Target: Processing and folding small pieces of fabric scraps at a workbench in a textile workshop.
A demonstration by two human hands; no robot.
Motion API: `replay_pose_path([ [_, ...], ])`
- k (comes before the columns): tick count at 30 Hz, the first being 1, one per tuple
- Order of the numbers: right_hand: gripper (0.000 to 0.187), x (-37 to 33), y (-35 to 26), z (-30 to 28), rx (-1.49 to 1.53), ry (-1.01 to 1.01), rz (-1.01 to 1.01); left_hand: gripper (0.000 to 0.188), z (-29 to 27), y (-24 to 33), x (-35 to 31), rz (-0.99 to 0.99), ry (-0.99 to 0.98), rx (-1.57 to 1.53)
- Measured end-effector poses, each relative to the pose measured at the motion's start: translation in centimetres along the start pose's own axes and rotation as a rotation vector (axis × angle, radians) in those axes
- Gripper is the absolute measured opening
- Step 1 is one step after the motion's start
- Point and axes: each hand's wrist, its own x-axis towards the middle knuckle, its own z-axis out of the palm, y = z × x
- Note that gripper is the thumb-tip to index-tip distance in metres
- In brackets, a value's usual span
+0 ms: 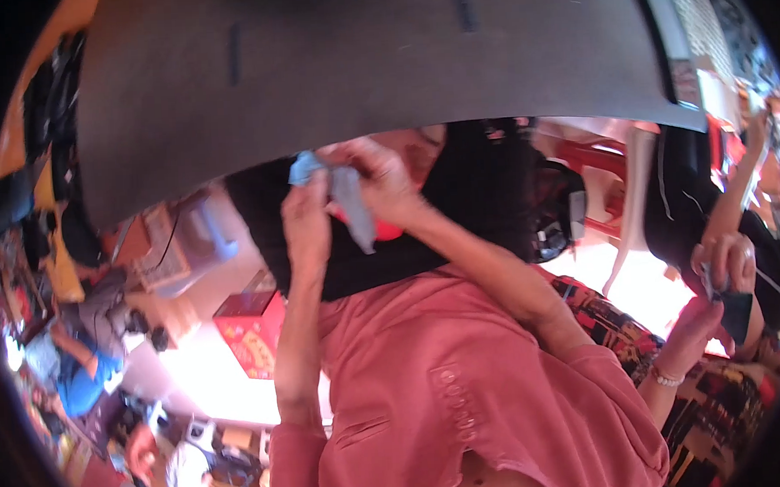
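Note:
Just below the near edge of the dark grey table point(356, 62), my two hands meet over my lap. My left hand point(303, 212) pinches a small piece of light blue and grey cloth point(350, 203) near its bright blue end. My right hand point(385, 181) has its fingers closed on the same cloth from the other side. A narrow grey part of it hangs down between my wrists. Behind it, black fabric point(484, 209) covers my lap, and something small and red point(388, 231) shows next to my right wrist. The cloth's exact kind cannot be made out.
A red box point(253, 335) stands on the floor at left. On the right, a co-worker's hands point(713, 273) hold a small dark piece near a patterned garment. A long dark object point(659, 36) lies at the table's right end. Other people sit at far left.

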Motion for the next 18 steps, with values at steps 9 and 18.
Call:
replay_pose_path([
  [9,0.032,0.3,-1.3,1.1,-0.261,0.306,-0.242,0.045,-0.4,-1.4,-0.8,0.17,-0.004,0.283],
  [18,0.028,1.4,0.6,-0.5,-0.322,0.008,-0.234,0.045,-1.7,-3.2,0.3,0.102,-0.242,0.347],
])
